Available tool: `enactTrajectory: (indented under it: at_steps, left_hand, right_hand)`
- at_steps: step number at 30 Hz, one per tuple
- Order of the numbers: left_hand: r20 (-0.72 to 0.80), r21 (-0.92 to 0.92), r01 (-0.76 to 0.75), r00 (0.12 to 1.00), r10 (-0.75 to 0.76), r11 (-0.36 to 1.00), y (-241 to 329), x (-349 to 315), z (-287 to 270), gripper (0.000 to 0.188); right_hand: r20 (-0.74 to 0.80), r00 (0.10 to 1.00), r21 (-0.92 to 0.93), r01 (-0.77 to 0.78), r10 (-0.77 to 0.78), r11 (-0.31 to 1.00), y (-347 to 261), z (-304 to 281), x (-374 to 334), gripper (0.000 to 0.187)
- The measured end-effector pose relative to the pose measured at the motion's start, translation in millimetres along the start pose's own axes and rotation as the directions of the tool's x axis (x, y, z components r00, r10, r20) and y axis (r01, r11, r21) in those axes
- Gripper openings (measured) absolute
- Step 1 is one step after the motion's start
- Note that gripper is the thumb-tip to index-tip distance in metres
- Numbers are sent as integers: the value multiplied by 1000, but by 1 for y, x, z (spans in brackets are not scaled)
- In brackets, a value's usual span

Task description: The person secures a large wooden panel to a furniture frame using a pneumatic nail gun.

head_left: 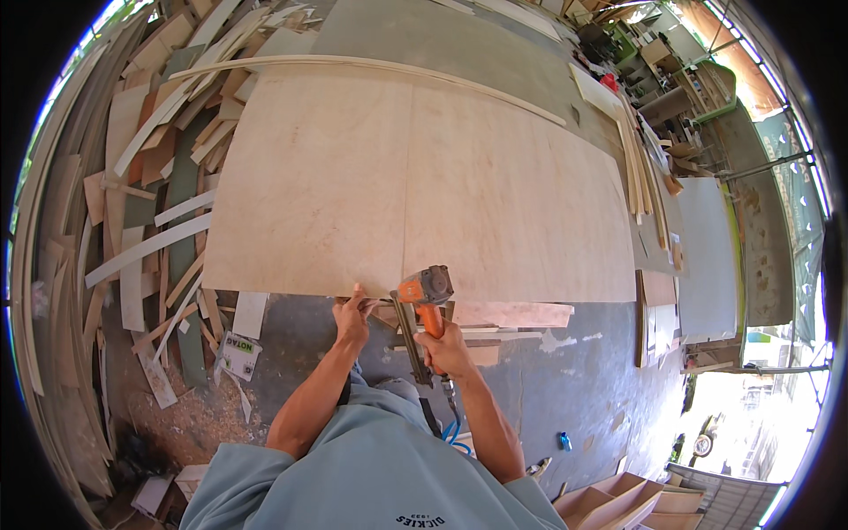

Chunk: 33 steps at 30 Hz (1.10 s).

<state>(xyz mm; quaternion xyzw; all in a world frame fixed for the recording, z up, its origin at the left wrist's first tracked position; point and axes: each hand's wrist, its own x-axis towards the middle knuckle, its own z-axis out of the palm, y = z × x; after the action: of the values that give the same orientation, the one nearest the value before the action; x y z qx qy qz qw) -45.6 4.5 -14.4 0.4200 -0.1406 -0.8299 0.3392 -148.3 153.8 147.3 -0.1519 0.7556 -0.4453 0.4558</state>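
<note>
Fingers of the right hand [450, 352] curl around an orange nail gun [431, 300] at the near edge of a plywood panel [424, 185]; just left, the left hand [353, 320] pinches that edge. Long wood strips [380, 64] lie along the far edge.

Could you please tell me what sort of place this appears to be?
Probably a woodworking workshop: the right hand grips an orange and dark-grey nail gun, a large, pale rectangular plywood panel lies ahead, and long, thin wooden offcuts are heaped leftward.
</note>
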Motion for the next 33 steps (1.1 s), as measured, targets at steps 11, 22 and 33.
enactTrajectory:
  at_steps: [11,22,33]
  left_hand:
    - [7,-6,9,1000,-9,1000,-5,3,-6,35]
    - [128,-128,308,948,-293,943,-13,-9,6,78]
    - [722,692,-585,554,-414,422,-32,-155,64,101]
  right_hand:
    - [-117,993,194,-4,27,981,26,-39,-29,20]
    - [-237,964,377,-25,122,926,54,-53,-74,32]
    - [-420,907,688,341,-31,641,82,-83,-105,28]
